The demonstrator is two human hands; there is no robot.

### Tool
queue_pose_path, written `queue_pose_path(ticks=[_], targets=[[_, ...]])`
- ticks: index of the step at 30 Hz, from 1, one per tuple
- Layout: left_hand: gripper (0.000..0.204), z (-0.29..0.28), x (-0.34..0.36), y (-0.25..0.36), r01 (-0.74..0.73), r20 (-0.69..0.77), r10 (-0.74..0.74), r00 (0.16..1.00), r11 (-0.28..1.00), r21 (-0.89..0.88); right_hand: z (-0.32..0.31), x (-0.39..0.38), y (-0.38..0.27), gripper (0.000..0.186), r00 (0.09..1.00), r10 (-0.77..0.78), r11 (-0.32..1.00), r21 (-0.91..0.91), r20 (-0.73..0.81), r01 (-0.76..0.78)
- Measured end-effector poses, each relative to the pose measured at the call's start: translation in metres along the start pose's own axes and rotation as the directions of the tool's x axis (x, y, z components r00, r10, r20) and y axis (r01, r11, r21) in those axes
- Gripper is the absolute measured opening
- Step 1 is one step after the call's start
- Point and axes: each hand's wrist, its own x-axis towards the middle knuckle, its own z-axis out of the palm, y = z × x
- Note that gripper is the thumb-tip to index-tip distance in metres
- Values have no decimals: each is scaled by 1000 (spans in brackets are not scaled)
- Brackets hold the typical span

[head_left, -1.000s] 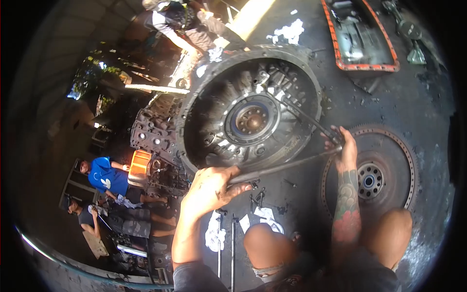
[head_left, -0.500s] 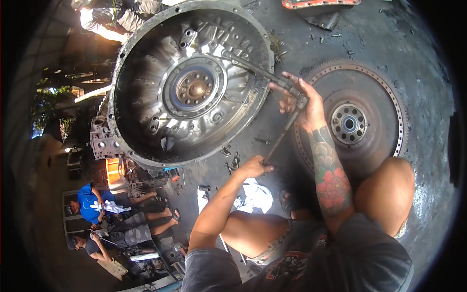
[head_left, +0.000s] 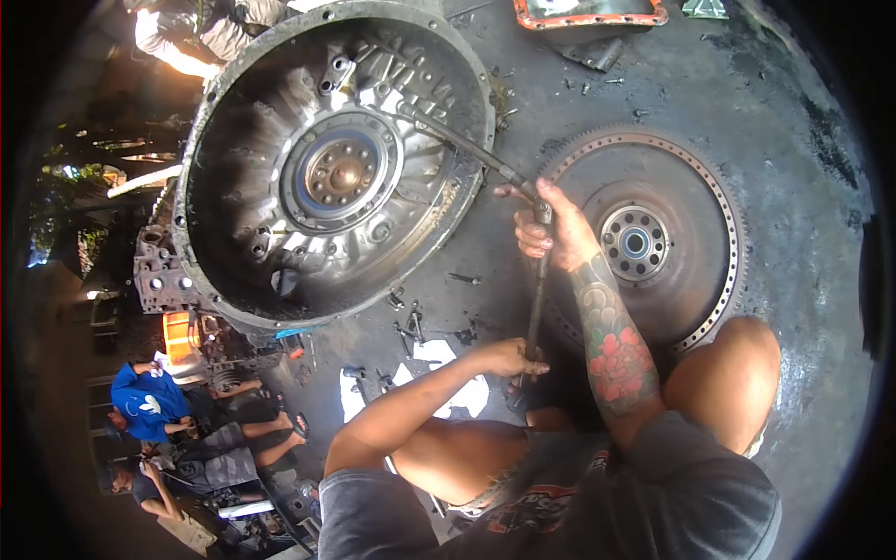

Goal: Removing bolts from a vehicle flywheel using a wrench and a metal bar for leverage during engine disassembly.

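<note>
A long-handled breaker bar [head_left: 535, 317] is in both my hands. My left hand [head_left: 511, 357] is wrapped round its lower end, above my bent legs. Higher up, my right hand [head_left: 558, 229] grips the joint where the handle meets a long extension bar [head_left: 462, 143]. That extension slants up and left into the big round flywheel housing [head_left: 425, 191], its far end at the housing's inner wall; the fastener there is too small to make out. Inside the housing sits the bolted crankshaft end [head_left: 343, 175]. A toothed flywheel [head_left: 689, 201] lies beside my right forearm.
Loose bolts [head_left: 411, 327] and white cloths [head_left: 462, 397] lie on the dark floor near my left arm. An orange-rimmed pan [head_left: 593, 19] stands at the far edge. Two people [head_left: 154, 406] sit at the lower left; another person [head_left: 177, 37] is at the upper left.
My left hand has moved down and right, swinging the handle closer to upright. The fingers of my right hand have closed round the joint. The whole view has shifted slightly.
</note>
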Motion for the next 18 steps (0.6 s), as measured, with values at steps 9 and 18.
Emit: queue_pose_path(ticks=[9, 18], targets=[[25, -89, -24, 174, -479, -509, 558, 655, 828, 292, 28, -10, -36, 35, 904, -105, 575, -767, -414, -285], [34, -115, -2, 202, -677, -764, 291, 576, -354, -645, 73, 13, -38, 35, 916, -373, -790, -468, -148, -397]])
